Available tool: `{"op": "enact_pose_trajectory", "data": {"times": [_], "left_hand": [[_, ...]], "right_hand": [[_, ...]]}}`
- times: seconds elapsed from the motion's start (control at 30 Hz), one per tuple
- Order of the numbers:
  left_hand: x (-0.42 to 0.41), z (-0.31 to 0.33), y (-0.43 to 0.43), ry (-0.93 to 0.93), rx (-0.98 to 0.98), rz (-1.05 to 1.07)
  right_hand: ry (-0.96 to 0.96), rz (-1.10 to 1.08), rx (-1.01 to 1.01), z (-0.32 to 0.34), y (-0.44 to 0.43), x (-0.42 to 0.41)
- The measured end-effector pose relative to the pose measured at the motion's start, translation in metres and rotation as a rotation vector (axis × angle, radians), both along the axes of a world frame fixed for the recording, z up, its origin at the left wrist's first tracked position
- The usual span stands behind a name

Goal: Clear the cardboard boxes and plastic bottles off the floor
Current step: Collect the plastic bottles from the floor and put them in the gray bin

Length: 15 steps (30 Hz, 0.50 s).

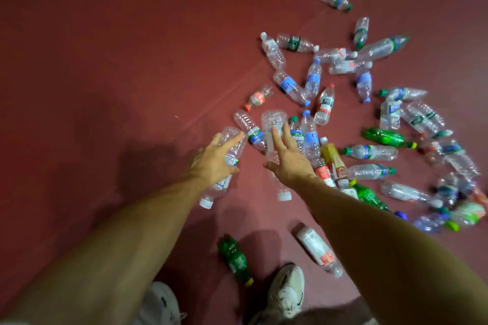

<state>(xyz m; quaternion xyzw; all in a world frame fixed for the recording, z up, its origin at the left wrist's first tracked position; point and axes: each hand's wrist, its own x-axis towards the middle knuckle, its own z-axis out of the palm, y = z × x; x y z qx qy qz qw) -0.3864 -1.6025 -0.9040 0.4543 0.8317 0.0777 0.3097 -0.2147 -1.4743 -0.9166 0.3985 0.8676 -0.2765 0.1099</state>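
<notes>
Evidently we had our left hand (211, 163) curled round the left bottle (233, 140) and our right hand (289, 166), fingers (276, 138) spread, clasping the right bottle (273, 124) mid-body above the floor (105, 60); light, thin and slippery, they looked easily crushed

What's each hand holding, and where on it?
Left hand grips a clear bottle at its labelled middle; right hand holds a second bottle mid-body.

Bare forearms (105, 245); off-white sneakers (286, 290), dark trim.
</notes>
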Motion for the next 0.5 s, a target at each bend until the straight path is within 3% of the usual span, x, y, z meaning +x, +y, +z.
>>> {"op": "enact_pose_trajectory", "data": {"times": [0.3,0.5], "left_hand": [[-0.041,0.29,-0.048,-0.035,0.05,0.097],[-0.074,0.419,-0.096,0.019,0.101,0.253]], "right_hand": [[-0.004,0.086,0.008,0.288,-0.05,-0.057],[0.036,0.255,0.086,0.425,-0.075,-0.109]]}}
